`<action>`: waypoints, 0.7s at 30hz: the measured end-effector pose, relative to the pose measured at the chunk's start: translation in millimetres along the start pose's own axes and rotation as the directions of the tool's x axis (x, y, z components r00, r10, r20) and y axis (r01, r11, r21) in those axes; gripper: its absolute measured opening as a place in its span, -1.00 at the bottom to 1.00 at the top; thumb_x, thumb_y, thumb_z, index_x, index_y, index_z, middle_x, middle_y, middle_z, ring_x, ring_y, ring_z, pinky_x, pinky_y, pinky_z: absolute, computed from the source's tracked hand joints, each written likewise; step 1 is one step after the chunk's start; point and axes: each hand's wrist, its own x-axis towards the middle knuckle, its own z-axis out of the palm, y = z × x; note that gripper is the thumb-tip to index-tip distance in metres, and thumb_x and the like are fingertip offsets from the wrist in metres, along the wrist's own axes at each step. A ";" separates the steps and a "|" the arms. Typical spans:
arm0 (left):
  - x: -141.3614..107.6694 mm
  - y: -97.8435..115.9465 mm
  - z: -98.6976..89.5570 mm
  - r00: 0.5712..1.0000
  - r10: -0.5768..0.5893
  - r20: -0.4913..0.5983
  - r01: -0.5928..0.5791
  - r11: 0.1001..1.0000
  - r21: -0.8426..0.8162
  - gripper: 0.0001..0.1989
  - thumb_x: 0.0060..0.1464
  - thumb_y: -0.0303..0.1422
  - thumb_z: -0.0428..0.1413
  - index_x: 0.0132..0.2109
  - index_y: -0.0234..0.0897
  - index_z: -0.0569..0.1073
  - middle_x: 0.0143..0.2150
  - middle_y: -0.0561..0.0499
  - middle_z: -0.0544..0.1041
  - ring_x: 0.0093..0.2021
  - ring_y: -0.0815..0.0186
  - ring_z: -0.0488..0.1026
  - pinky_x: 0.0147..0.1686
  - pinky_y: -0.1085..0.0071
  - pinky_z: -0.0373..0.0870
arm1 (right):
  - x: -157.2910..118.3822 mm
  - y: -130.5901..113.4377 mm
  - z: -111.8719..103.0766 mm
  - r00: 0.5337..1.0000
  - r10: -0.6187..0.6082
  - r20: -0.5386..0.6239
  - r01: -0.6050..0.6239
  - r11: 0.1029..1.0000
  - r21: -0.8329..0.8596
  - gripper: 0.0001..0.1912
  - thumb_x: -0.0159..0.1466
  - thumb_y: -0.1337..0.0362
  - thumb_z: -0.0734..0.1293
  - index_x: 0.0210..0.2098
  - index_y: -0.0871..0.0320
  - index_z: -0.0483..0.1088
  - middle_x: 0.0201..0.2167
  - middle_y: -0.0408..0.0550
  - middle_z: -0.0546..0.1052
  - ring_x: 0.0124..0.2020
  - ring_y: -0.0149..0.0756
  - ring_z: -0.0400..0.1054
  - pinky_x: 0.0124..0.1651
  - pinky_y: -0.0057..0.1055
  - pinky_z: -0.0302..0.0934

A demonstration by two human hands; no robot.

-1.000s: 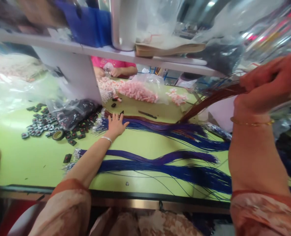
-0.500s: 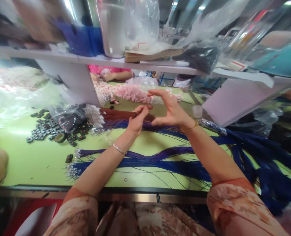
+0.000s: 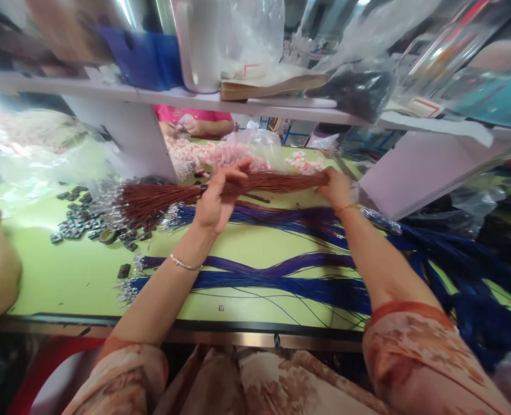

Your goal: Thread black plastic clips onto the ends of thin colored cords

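Note:
A thick bundle of reddish-brown wires (image 3: 276,182) stretches between my hands above the green table, its silvery terminal ends fanned out at the left. My left hand (image 3: 214,204) is curled around the bundle beside a dark band, with its fingertips partly raised. My right hand (image 3: 338,189) is closed on the bundle's right end; its fingertips are partly hidden. Below the brown wires lies a row of blue and purple wires (image 3: 276,218). Nearer to me are a purple wire bundle (image 3: 294,262) and a dark blue wire bundle (image 3: 255,281).
Small black parts (image 3: 80,222) lie scattered at the left, with a tape roll (image 3: 107,235) among them. A laden shelf (image 3: 143,99) crosses above the table. Pink pieces (image 3: 233,155) are heaped behind, near a co-worker in a pink top (image 3: 216,115). More blue wires (image 3: 475,276) hang at the right.
My right hand was open and apart from the wires; now it grips the bundle's right end. My left hand has moved left, and the brown bundle is raised and more spread out.

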 end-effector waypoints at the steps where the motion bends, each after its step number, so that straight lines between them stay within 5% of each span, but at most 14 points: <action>1: -1.3 2.0 -9.4 0.998 -0.021 -0.056 0.022 1.000 0.015 -0.46 0.27 0.00 -0.13 -0.39 -0.28 0.51 0.03 -0.01 0.53 0.19 0.15 0.38 0.17 0.09 0.31 | -0.6 -0.5 -12.1 1.000 0.013 -0.003 -0.013 0.995 -0.102 -0.63 0.19 0.17 0.24 -0.13 0.30 0.43 -0.29 0.28 0.55 -0.25 -0.01 0.41 -0.24 -0.24 0.16; 5: -19.1 -3.7 -53.2 0.958 -0.150 -0.245 0.158 0.987 0.012 -0.43 0.18 0.11 -0.09 -0.28 -0.30 0.53 0.00 -0.13 0.55 0.09 0.10 0.46 0.04 0.09 0.43 | -31.1 -17.9 -54.4 0.998 -0.005 -0.067 -0.018 0.939 -0.344 -0.68 0.24 0.08 0.23 -0.28 0.22 0.44 -0.42 0.21 0.53 -0.37 -0.13 0.39 -0.37 -0.33 -0.02; 7: -34.9 -12.9 -75.7 0.927 -0.235 -0.291 0.234 0.971 -0.039 -0.42 0.17 0.12 -0.08 -0.25 -0.31 0.53 -0.03 -0.15 0.56 0.03 0.13 0.50 -0.02 0.14 0.47 | -56.8 -24.8 -61.4 0.995 -0.089 0.038 0.097 0.911 -0.402 -0.69 0.20 0.04 0.27 -0.29 0.17 0.44 -0.44 0.17 0.53 -0.42 -0.16 0.36 -0.41 -0.34 -0.10; 11: -65.1 -38.9 -109.7 0.796 -0.422 -0.434 0.429 0.899 -0.087 -0.44 0.13 0.14 -0.04 -0.28 -0.30 0.50 -0.15 -0.14 0.59 -0.15 0.24 0.54 -0.17 0.30 0.51 | -108.3 -26.3 -32.2 0.870 -0.228 0.438 0.372 0.886 -0.278 -0.84 0.12 0.15 0.30 -0.36 0.07 0.43 -0.45 -0.01 0.53 -0.46 -0.24 0.34 -0.43 -0.38 -0.10; 15: -81.7 -64.8 -120.4 0.652 -0.554 -0.517 0.609 0.789 -0.079 -0.43 0.06 0.19 -0.01 -0.37 -0.30 0.43 -0.30 -0.13 0.56 -0.25 0.30 0.52 -0.23 0.37 0.50 | -141.6 -18.3 14.0 0.766 -0.324 0.556 0.445 0.891 -0.093 -0.77 0.19 0.22 0.18 -0.30 0.08 0.46 -0.28 -0.01 0.54 -0.38 -0.24 0.40 -0.40 -0.38 0.03; 18: -89.1 -74.8 -120.5 0.618 -0.577 -0.533 0.627 0.771 -0.108 -0.53 0.05 0.09 0.11 -0.37 -0.28 0.41 -0.35 -0.09 0.53 -0.30 0.35 0.49 -0.16 0.36 0.49 | -150.5 -4.3 28.9 0.769 -0.330 0.547 0.426 0.903 -0.053 -0.70 0.20 0.22 0.15 -0.22 0.07 0.48 -0.19 0.02 0.54 -0.37 -0.21 0.42 -0.40 -0.35 0.09; 21: -99.8 -74.7 -120.7 0.658 -0.564 -0.499 0.649 0.761 -0.006 -0.61 0.01 -0.02 0.21 -0.39 -0.29 0.41 -0.41 -0.05 0.50 -0.33 0.36 0.47 -0.09 0.31 0.47 | -153.2 14.4 29.0 0.770 -0.281 0.573 0.388 0.919 -0.071 -0.72 0.17 0.18 0.17 -0.25 0.01 0.49 -0.31 0.03 0.58 -0.39 -0.09 0.44 -0.41 -0.28 0.10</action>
